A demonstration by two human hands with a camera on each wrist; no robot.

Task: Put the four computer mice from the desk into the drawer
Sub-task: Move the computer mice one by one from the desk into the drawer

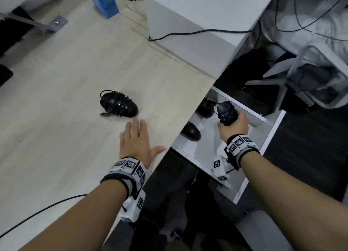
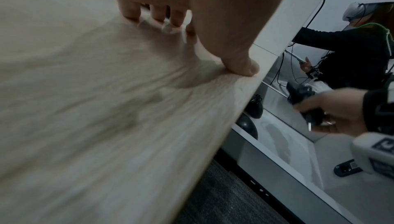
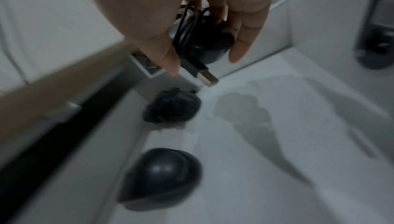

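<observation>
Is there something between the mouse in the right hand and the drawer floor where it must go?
Nothing visible. The right hand holds the black cable-wrapped mouse above bare floor of the open white drawer; two black mice lie aside, near the desk edge.

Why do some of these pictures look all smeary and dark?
Head view: mostly sharp; the mouse on the desk is crisp, only the far corners smear. Left wrist view: the desk streaks with motion blur and bends from the wide lens. Right wrist view: dim and soft; the two mice in the drawer are fuzzy, and the right hand casts a grey shadow.
</observation>
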